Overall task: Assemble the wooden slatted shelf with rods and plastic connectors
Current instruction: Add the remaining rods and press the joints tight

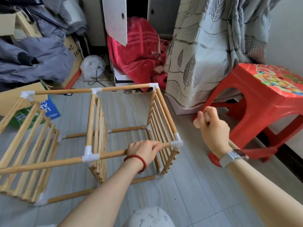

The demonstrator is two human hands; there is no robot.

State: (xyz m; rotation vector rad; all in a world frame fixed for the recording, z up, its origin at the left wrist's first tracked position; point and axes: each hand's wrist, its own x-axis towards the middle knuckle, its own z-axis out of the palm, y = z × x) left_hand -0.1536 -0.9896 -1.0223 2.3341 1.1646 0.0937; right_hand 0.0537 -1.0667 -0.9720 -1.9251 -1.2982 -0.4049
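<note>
On the grey floor: slatted shelf frame, lying sideways, rods joined by white plastic connectors. Left of the grip, tee connector. Left hand curled round the near top rod. Just right of it, corner connector. Right hand raised, fingers curled round a wooden rod. Beyond, red stool.
</note>
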